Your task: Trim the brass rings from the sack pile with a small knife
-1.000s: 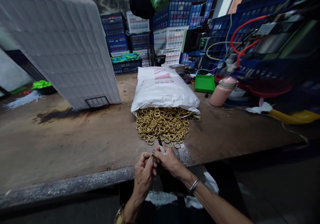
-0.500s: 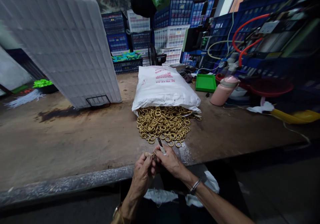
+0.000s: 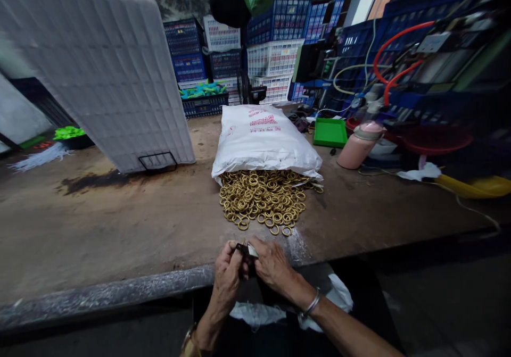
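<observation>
Close together at the table's front edge, my two hands work over a small piece. My left hand [image 3: 227, 273] is closed, pinching what looks like a gold-coloured ring [image 3: 243, 241], mostly hidden by fingers. In my right hand [image 3: 274, 266] is a small knife [image 3: 252, 250] with a pale handle. Its dark blade points left, across to the left fingertips, at the ring. Just beyond my hands lies a heap of gold-coloured rings [image 3: 259, 200], spilling from the mouth of a white sack [image 3: 267, 139] with red print.
A tall, pale ribbed panel [image 3: 107, 80] stands on a wire stand at left. To the right are a green tray [image 3: 330, 132], a pink bottle [image 3: 359, 147] and a red dish [image 3: 435, 138]. Stacked crates [image 3: 273, 59] line the back. The table edge [image 3: 107, 290] is wrapped in shiny film.
The knife has swung from pointing up and away to lying leftward, its blade now at the left fingertips. My right hand has turned with it; my left hand has barely moved.
</observation>
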Available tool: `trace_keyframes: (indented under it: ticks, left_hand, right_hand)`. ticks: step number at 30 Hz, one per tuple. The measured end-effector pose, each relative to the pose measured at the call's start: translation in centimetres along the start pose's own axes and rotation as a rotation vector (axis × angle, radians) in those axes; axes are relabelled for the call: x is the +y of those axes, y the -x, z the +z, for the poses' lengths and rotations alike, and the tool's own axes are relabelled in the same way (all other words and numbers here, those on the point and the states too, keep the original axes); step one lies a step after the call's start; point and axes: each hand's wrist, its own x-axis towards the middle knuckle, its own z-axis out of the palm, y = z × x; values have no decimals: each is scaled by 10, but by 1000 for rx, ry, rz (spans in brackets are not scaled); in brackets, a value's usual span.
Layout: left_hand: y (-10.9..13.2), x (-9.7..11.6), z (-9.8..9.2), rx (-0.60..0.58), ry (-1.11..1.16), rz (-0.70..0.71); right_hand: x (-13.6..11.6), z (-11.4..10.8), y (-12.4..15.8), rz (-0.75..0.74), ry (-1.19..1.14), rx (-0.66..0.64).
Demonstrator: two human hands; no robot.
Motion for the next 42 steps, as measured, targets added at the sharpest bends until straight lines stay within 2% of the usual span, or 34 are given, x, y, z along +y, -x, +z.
trace_keyframes:
  ticks: [3,6,9,11,16,24,28,32,35,37,40,42]
  left_hand:
    - [2,2,1,45,-28,0]
    - [10,7,3,9,-54,22]
    - [15,13,5,-61,55,-24]
    - [15,14,4,-57,177,-82]
    - [9,11,-4,14,361,-163]
    - [5,16,-14,-10,528,-242]
    - [2,17,-16,47,572,-283]
    - [-1,17,-14,95,423,-195]
    - [-6,14,-13,119,171,-44]
    - [-10,12,-13,132,-19,105]
    - [-13,9,-14,58,-208,271]
    - [-12,9,-15,-13,-283,295]
  right_hand:
    - [3,0,-2,44,61,-18]
    - [16,5,-7,86,136,9]
    - [29,11,-15,101,164,73]
    - [33,13,-21,96,152,134]
    - [26,14,-41,95,112,209]
    - [9,9,-56,151,207,145]
    - [13,10,-56,115,164,170]
    - [21,10,-54,94,11,193]
    - [23,8,-50,119,-226,139]
    - [21,7,-45,120,-439,85]
    - [19,7,-35,153,-725,-13]
    - [18,8,-30,210,-859,-84]
